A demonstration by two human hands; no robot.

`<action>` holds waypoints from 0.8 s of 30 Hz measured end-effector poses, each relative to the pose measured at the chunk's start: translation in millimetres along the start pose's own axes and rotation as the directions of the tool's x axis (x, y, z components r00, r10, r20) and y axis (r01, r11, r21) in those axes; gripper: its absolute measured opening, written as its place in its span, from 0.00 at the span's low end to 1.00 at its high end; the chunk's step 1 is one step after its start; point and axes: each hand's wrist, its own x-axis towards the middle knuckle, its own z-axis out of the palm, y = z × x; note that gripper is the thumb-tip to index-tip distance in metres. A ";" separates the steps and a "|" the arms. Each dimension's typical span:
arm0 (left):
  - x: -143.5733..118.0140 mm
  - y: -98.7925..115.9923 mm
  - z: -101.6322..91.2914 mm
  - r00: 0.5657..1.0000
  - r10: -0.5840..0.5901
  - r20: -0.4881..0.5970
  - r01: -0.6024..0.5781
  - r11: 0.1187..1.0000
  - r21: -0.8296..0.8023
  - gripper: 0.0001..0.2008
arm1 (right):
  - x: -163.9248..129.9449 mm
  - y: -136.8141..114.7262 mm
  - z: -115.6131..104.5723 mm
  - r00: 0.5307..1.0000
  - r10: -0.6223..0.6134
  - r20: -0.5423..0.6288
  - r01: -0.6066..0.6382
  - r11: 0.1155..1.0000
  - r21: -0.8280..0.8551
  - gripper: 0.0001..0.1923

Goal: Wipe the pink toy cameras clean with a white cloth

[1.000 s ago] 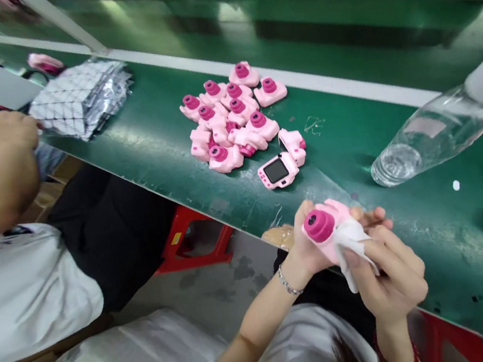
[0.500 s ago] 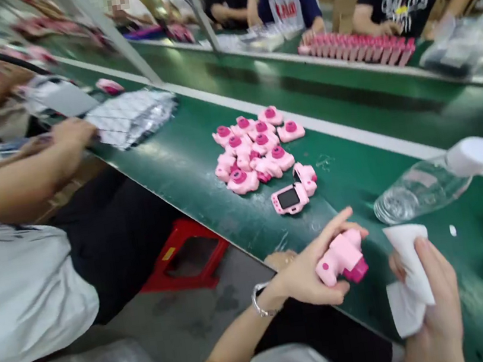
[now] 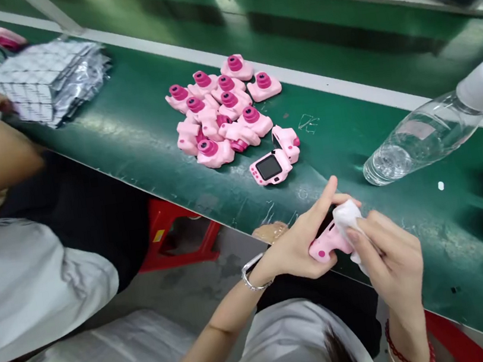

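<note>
Gripping a pale-pink, rounded plastic toy camera (image 3: 329, 245) between the thumb and fingers of the left hand (image 3: 299, 245), and extending 1 finger of the same hand toward the far side. Pinching a crumpled, soft white sheet (image 3: 346, 217) (cloth or paper: cannot tell) between the closed fingers of the right hand (image 3: 389, 256) and holding it in contact with the toy camera. Positioning the toy camera at the near edge of the flat green workbench (image 3: 336, 149). Facing, to the far left, a cluster of pale-pink toy cameras with magenta lens barrels (image 3: 235, 110). Having, to the far right, a transparent bottle with a white cap (image 3: 436, 129).
</note>
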 end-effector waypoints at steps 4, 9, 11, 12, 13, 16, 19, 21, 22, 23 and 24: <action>1.1 -6.3 0.7 0.997 0.074 -0.002 -0.074 0.997 0.036 0.50 | -9.7 -2.8 -13.6 0.952 -0.099 0.290 0.084 0.994 0.064 0.08; 0.7 -1.5 2.4 0.995 0.093 -0.047 -0.088 0.991 0.099 0.50 | -31.2 6.7 -25.9 0.975 0.220 -0.016 -0.218 0.971 0.096 0.15; 0.7 -2.7 2.7 0.994 0.111 -0.008 -0.110 0.986 0.123 0.50 | -33.0 11.1 -23.6 0.915 0.341 -0.214 -0.330 0.940 0.089 0.20; 1.0 -4.8 2.6 0.988 0.154 0.029 -0.157 0.977 0.142 0.52 | -31.0 12.3 -20.2 0.886 0.368 -0.281 -0.356 0.930 0.095 0.21; 1.5 -7.5 2.5 0.976 0.207 0.069 -0.216 0.962 0.167 0.55 | -27.3 12.7 -15.6 0.869 0.374 -0.323 -0.360 0.927 0.104 0.21; 3.9 -17.1 1.5 0.931 0.329 0.158 -0.361 0.892 0.272 0.62 | -12.4 9.4 -1.0 0.915 0.284 -0.288 -0.268 0.959 0.094 0.19; 6.0 -24.2 -0.2 0.909 0.377 0.176 -0.416 0.843 0.340 0.61 | -9.0 4.1 1.7 0.990 0.064 -0.126 -0.062 0.998 0.021 0.09; 6.9 -27.2 -1.5 0.881 0.432 0.193 -0.474 0.810 0.346 0.60 | -18.0 4.1 -5.2 1.000 -0.004 -0.020 0.005 0.999 0.047 0.05; 7.1 -28.3 -2.0 0.867 0.457 0.200 -0.499 0.796 0.343 0.60 | -25.2 5.6 -10.0 1.000 0.016 0.012 -0.017 0.996 0.083 0.05; 7.2 -29.0 -2.4 0.852 0.482 0.204 -0.523 0.783 0.336 0.60 | -33.2 8.1 -14.8 0.998 0.067 0.020 -0.069 0.990 0.120 0.05; 6.9 -29.3 -2.6 0.839 0.504 0.206 -0.544 0.774 0.323 0.60 | -41.6 11.3 -19.0 0.991 0.136 -0.015 -0.132 0.979 0.153 0.06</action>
